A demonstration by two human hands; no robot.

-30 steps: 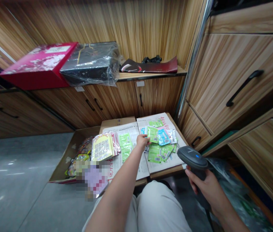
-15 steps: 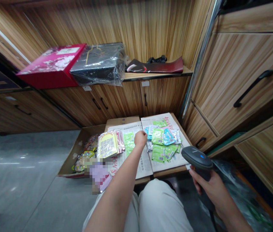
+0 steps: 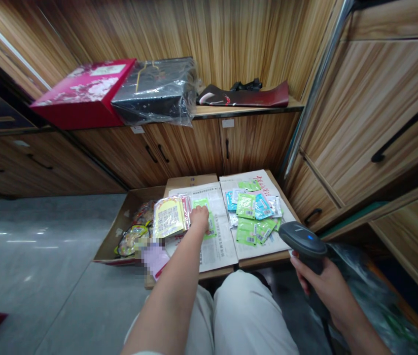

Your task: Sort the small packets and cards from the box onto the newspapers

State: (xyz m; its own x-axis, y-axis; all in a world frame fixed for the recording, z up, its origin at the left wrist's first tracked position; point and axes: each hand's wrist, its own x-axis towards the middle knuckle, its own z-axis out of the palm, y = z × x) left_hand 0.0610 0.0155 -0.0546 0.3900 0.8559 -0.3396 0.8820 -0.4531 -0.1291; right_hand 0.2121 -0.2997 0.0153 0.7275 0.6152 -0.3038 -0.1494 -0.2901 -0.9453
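My right hand is wrapped around the handle of a dark grey barcode scanner, whose head points left with a small blue light on top. My left hand is closed low over some green packets, just right of a stack of yellow card packs in clear wrap. Its fingertips are hidden, so what they pinch, if anything, does not show. On the right newspaper sheet lies a loose pile of small packets, green, blue and silvery white.
An open cardboard box with wrapped goods stands left of the newspaper. A purple item lies at the near left corner. Behind, a shelf bears a pink box and a plastic-wrapped black box. Drawers rise at the right.
My left hand has moved left, from the edge of the packet pile to the green packets beside the yellow packs. The scanner stays in my right hand; the view has shifted slightly.
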